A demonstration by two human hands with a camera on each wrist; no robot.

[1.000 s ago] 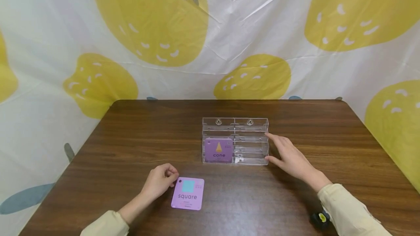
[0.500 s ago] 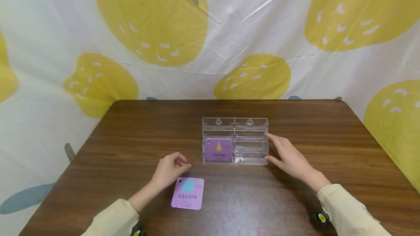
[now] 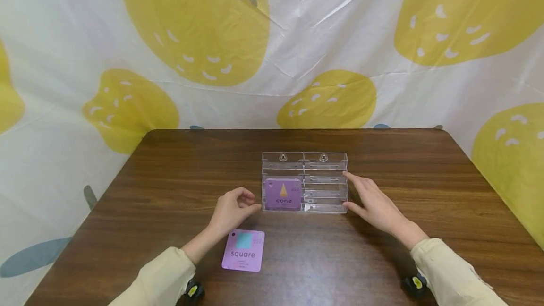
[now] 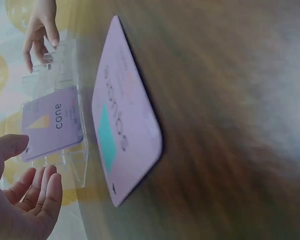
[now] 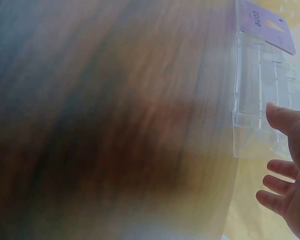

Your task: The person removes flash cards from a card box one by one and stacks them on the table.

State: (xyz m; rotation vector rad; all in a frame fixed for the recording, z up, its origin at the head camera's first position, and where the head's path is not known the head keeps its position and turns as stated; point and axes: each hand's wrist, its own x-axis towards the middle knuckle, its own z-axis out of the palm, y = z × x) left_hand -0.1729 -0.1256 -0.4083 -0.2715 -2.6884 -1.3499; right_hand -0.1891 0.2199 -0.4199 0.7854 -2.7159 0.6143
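Note:
A clear plastic card rack [image 3: 325,188] with stepped pockets stands on the table. Its lower left pocket holds a purple "cone" card [image 3: 283,194], a yellow cone printed on it. My right hand [image 3: 376,204] rests against the rack's right side, thumb and forefinger extended; the other fingers are relaxed in the right wrist view. At the rack's left edge is my left hand [image 3: 231,209], thumb pointing at the lower corner, fingers loosely bent, holding nothing; whether it touches the rack I cannot tell. A purple "square" card [image 3: 243,250] lies flat on the tabletop, just below my left hand.
The brown wooden table [image 3: 191,155] runs back to a white curtain [image 3: 331,27] printed with yellow lemons. Dark wrist devices sit under both sleeves, the left one [image 3: 193,291] and the right one [image 3: 414,284].
My left hand has moved away from the square card, forward and to the right, to the rack's left edge. The right hand, rack and both cards have stayed in place.

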